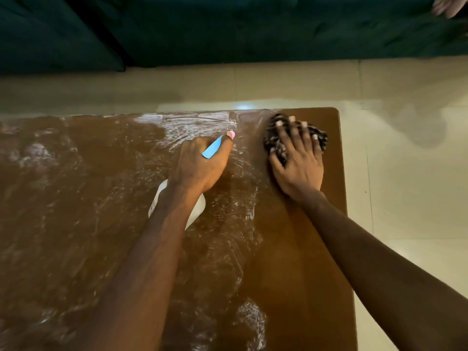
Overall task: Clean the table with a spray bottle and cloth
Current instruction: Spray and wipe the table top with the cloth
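A brown table [76, 224] fills the lower view, streaked with white wet smears over its left and middle; its right strip looks smooth. My left hand [200, 165] grips a white spray bottle [196, 212] by its neck, the blue trigger showing between my fingers, the bottle body mostly hidden under my forearm. My right hand [297, 158] presses flat with spread fingers on a dark checked cloth [276, 145] near the table's far right corner.
Pale tiled floor [405, 173] lies beyond the far and right table edges. A dark green sofa [228, 29] runs along the back. Another person's hand [447, 6] shows at the top right corner.
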